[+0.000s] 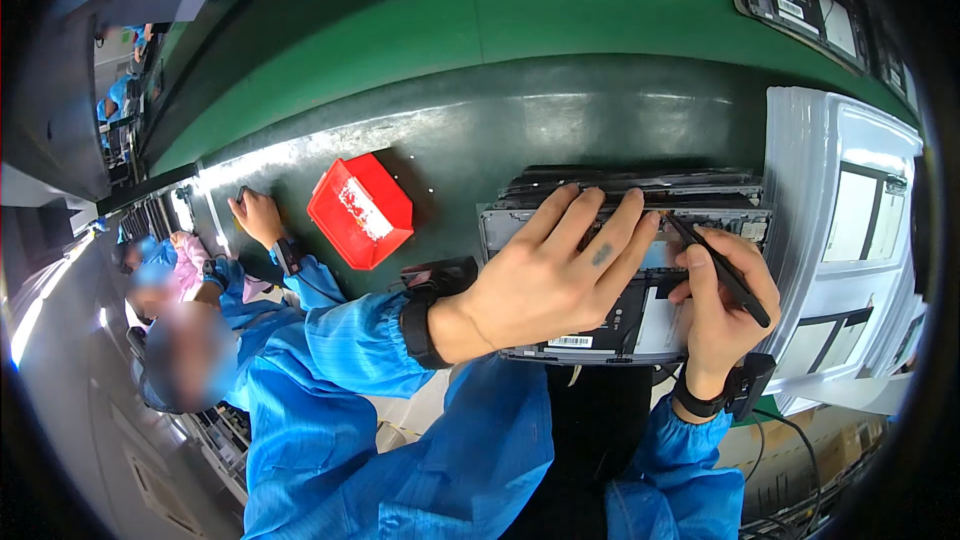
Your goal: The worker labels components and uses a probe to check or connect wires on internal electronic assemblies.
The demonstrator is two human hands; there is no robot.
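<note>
One black tool (735, 285) is gripped, right of centre, by the right hand (722, 333); the laptop base (655, 330) under the outspread left hand (550, 280) could be scratched by a slip.

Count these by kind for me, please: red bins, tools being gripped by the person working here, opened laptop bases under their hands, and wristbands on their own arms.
Red plastic bin: 1
Black pen-shaped tool, in the right hand: 1
Opened laptop base, under the left hand: 1
Black wristbands: 2
Total: 5
</note>
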